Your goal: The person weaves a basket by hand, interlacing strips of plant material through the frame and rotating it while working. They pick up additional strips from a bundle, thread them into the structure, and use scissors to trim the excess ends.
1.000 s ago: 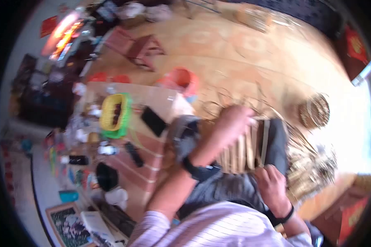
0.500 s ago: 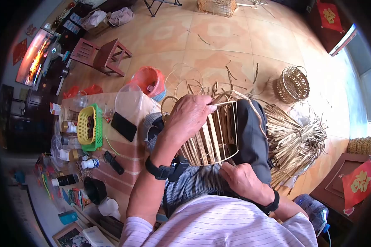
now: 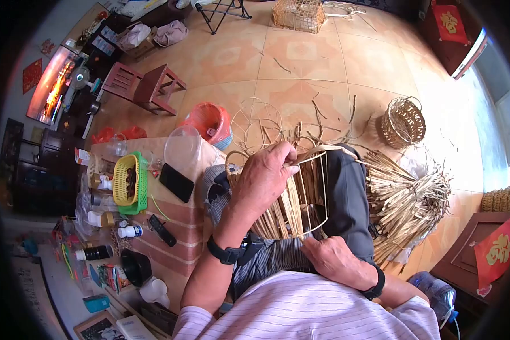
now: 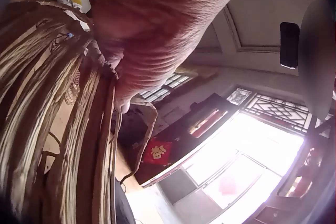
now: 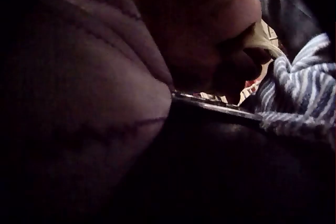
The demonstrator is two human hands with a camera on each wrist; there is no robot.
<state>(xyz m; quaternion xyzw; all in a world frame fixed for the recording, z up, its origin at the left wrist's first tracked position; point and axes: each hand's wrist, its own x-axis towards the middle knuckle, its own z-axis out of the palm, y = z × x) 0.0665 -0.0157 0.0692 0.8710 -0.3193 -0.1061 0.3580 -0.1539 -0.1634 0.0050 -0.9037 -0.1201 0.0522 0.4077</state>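
A partly woven basket (image 3: 286,209) of thin pale rods and dried plant strips lies across the person's lap. At its far rim the left hand (image 3: 266,173) grips a strip between thumb and fingers, with the back of the hand upward. One long dried strip (image 3: 334,149) runs from there over the dark-trousered knee. Close up in the left wrist view, brown strips (image 4: 68,145) stand side by side beneath the left hand. The right hand (image 3: 340,260) is at the basket's near edge, fingers curled; in the dark right wrist view it pinches a pale strip (image 5: 265,43).
A bundle of dried strips (image 3: 405,198) lies on the floor right of the knee, with a finished-looking small basket (image 3: 403,123) beyond. Left is a table (image 3: 175,241) bearing a phone (image 3: 177,183), a yellow basket (image 3: 124,180) and bottles. A red-lined bin (image 3: 207,122) stands behind it.
The head view has swung right and sharpened. The long strip, which looped down over the knee half a second ago, now lies shorter and flatter. Both hands stay at the basket's edges.
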